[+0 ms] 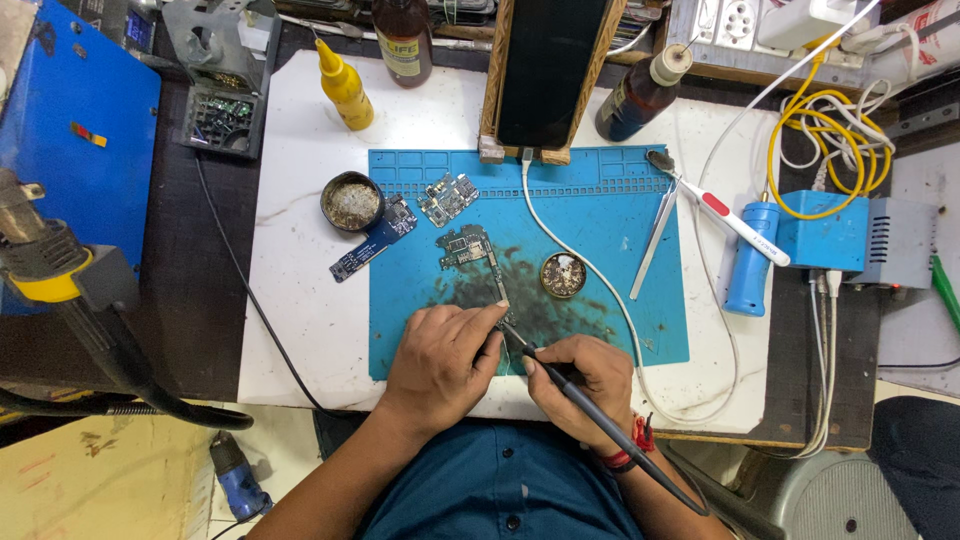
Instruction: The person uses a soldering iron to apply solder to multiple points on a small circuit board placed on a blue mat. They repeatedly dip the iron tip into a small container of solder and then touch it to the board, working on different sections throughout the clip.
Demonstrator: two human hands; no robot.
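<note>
Black slim soldering iron (590, 405) in right hand (585, 385), tip seemingly on mat (620, 250).

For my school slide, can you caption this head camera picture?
Right hand holds a soldering iron beside left hand over a blue mat.

1. The left hand (440, 352) presses on the near part of a blue mat (600, 290).
2. The right hand (585, 380) grips a black soldering iron (600, 420), tip just beside the left fingers.
3. A circuit board (466, 246) lies just beyond the hands.
</note>
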